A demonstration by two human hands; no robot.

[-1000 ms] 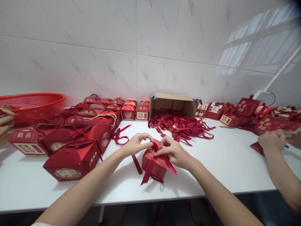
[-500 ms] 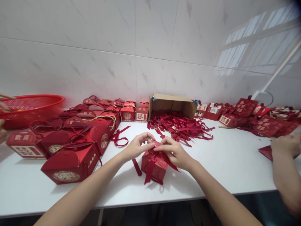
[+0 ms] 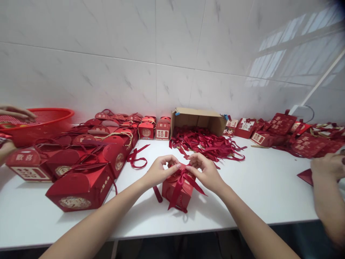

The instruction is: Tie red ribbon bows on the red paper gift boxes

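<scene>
A small red gift box (image 3: 174, 192) stands on the white table in front of me, with a dark red ribbon (image 3: 180, 183) tied in a bow at its top and its tails hanging down the front. My left hand (image 3: 163, 169) pinches the ribbon from the left side, thumb against fingers. From the right, my right hand (image 3: 203, 171) pinches the ribbon between thumb and fingers. The fingertips partly hide the loops. A loose strip of ribbon (image 3: 157, 194) lies just left of the box.
Several finished red boxes (image 3: 81, 187) crowd the left, near a red plastic basket (image 3: 54, 122). At the back, a cardboard box (image 3: 199, 113) spills ribbons (image 3: 210, 144). More red packaging (image 3: 283, 126) lies right. Other people's hands (image 3: 16, 113) show left and right (image 3: 326, 167).
My hands have moved apart slightly, to either side of the bow, and the bow now shows between them. At the left, another person's hand has come over the basket.
</scene>
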